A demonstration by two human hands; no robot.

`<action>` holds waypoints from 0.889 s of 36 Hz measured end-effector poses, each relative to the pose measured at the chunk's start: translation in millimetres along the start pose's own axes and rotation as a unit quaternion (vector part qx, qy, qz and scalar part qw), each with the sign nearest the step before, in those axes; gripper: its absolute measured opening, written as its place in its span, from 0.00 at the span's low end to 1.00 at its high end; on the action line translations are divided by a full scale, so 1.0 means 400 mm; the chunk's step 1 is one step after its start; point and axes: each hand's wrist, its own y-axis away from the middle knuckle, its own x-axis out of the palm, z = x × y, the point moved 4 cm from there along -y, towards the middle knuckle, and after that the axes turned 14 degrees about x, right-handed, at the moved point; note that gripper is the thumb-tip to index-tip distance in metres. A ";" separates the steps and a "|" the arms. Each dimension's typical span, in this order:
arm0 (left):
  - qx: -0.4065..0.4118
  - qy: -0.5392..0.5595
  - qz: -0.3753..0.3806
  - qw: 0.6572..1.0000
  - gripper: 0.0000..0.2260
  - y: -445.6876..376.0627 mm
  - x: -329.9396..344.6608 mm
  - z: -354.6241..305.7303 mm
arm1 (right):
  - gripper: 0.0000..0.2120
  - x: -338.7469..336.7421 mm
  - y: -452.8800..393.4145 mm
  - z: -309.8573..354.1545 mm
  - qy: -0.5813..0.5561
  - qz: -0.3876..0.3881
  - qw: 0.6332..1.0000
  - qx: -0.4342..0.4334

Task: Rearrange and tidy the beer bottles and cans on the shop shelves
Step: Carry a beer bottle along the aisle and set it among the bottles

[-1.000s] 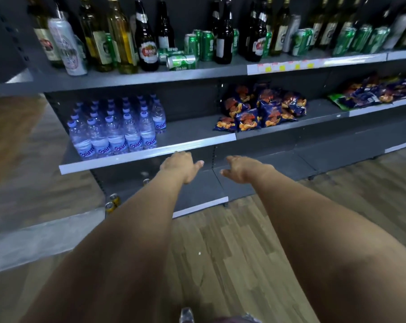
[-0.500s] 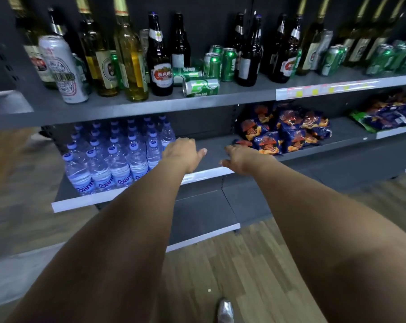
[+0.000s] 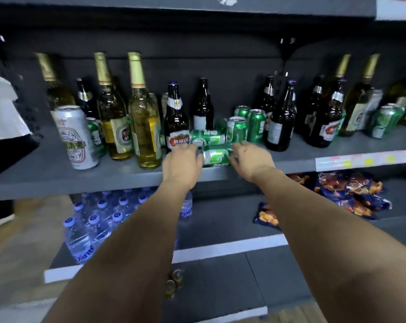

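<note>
Both hands up at the beer shelf point(image 3: 118, 180), centre of frame. Left hand point(image 3: 181, 163) at the left end of a green can point(image 3: 217, 156) lying on its side near the shelf's front edge; fingers curled over that end, apparently touching the can top, full grip hard to confirm. Right hand point(image 3: 252, 159) at the can's right end, fingers bent toward it, contact likely but blurred; cannot tell if actually gripping. Second green can point(image 3: 208, 137) also on its side, just behind the first, touching or nearly so. Standing green cans point(image 3: 246, 125) right behind those, centre frame. Dark bottle with red label point(image 3: 177, 120) upright just left of the fallen cans, another dark bottle point(image 3: 203, 108) behind it. Clear yellow bottles with gold foil necks point(image 3: 143, 117) left of centre, upright. Big white can point(image 3: 75, 137) at left of frame, upright near the front edge, small green can partly hidden behind it. More dark bottles point(image 3: 281, 117) right of centre, gold-necked bottles and another green can point(image 3: 385, 122) at far right. Yellow-pink price strip point(image 3: 365, 158) on the shelf edge at right. Lower shelf: water bottles point(image 3: 90, 229) lower left, snack bags point(image 3: 351, 194) lower right. Two small cans point(image 3: 174, 283) on the bottom shelf, lower centre, blurred.
</note>
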 end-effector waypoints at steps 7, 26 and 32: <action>-0.048 0.040 -0.061 0.996 0.21 -0.062 0.025 0.074 | 0.17 -0.025 -0.129 0.098 -0.076 -0.048 0.996 0.004; -0.157 0.134 -0.182 0.961 0.32 -0.080 0.133 0.121 | 0.55 0.103 -0.291 0.328 -0.364 0.186 0.912 0.044; -0.144 0.139 -0.198 0.960 0.32 -0.086 0.127 0.134 | 0.43 0.091 -0.289 0.334 -0.402 0.144 0.902 0.060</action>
